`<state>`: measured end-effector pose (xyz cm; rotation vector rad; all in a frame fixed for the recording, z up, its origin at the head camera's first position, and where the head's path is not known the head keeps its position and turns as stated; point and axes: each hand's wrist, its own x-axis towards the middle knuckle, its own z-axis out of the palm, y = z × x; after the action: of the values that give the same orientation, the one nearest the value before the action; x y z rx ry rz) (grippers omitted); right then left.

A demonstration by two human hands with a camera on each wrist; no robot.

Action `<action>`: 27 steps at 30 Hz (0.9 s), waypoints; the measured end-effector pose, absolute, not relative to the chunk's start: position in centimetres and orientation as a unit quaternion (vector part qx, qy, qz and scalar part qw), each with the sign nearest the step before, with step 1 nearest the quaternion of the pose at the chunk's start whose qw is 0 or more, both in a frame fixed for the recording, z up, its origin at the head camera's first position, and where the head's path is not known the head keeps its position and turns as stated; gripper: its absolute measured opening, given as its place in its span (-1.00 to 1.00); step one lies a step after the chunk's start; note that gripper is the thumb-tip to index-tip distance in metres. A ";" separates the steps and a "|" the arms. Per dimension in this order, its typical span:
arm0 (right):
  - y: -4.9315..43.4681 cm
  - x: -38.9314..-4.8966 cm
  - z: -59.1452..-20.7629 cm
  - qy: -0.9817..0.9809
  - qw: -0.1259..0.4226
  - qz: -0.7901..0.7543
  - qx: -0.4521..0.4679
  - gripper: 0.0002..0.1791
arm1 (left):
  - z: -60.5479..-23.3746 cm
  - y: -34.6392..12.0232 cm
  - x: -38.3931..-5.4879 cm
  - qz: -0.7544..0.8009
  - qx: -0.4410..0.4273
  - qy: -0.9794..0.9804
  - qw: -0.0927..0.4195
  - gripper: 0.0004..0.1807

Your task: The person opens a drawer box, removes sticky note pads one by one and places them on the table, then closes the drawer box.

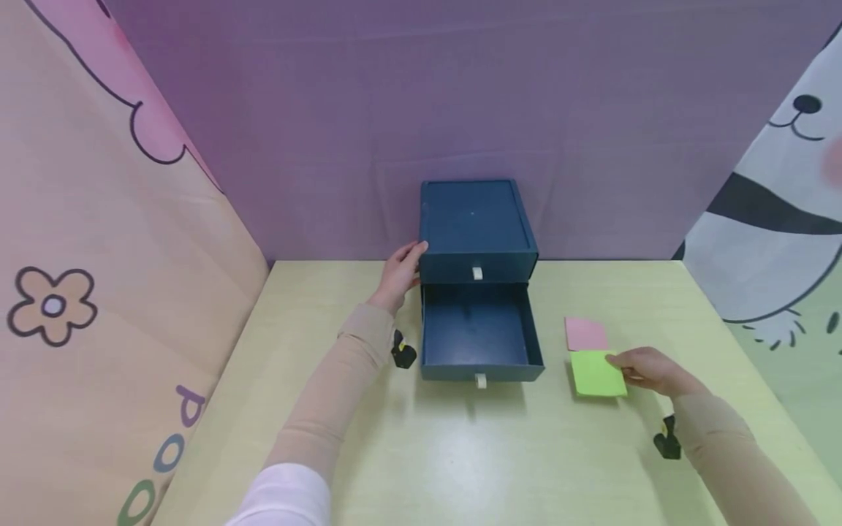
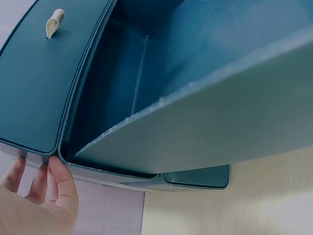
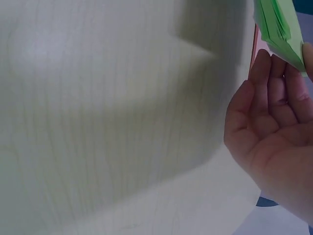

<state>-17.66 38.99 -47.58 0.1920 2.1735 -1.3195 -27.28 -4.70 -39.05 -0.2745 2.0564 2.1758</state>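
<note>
A dark blue drawer unit (image 1: 479, 212) stands against the back wall. Its upper drawer front (image 1: 454, 269) is closed, while the drawer below (image 1: 470, 329) is pulled well out and shows a bare bottom. My left hand (image 1: 398, 276) rests at the unit's left side; in the left wrist view its fingertips (image 2: 60, 169) touch the side wall beside the closed drawer. Over the table on the right, my right hand (image 1: 651, 367) pinches a green sticky note pad (image 1: 595, 374) by its right edge. The right wrist view shows the pad's (image 3: 279, 27) layered sheets. Just behind it lies a pink sticky note pad (image 1: 585, 333).
White tabs (image 1: 477, 273) stick out from the drawer fronts. The pale wood table (image 1: 460, 460) runs up to a purple cloth backdrop (image 1: 329, 146). Printed cloths (image 1: 99, 256) hang on both sides. Black wrist devices (image 1: 404, 351) show below each forearm.
</note>
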 end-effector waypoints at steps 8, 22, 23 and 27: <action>39.3 -17.5 -48.4 0.837 0.291 -0.457 0.081 -0.75 | -39.1 -4.7 -27.3 0.724 -0.089 0.681 0.066 -0.38; 38.3 -18.2 -48.8 0.888 0.245 -0.381 0.082 -0.60 | -39.0 -4.6 -27.3 0.726 -0.087 0.679 0.069 -0.37; 38.2 -18.3 -48.9 0.898 0.237 -0.362 0.078 -0.59 | -39.0 -4.6 -27.3 0.726 -0.087 0.679 0.069 -0.37; 37.9 -18.5 -48.8 0.934 0.212 -0.283 0.056 -0.48 | -39.0 -4.6 -27.4 0.726 -0.087 0.679 0.070 -0.38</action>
<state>-18.55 37.89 -48.76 0.1563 2.5944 -0.7851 -27.39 -4.63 -39.03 -0.2619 2.0418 2.1841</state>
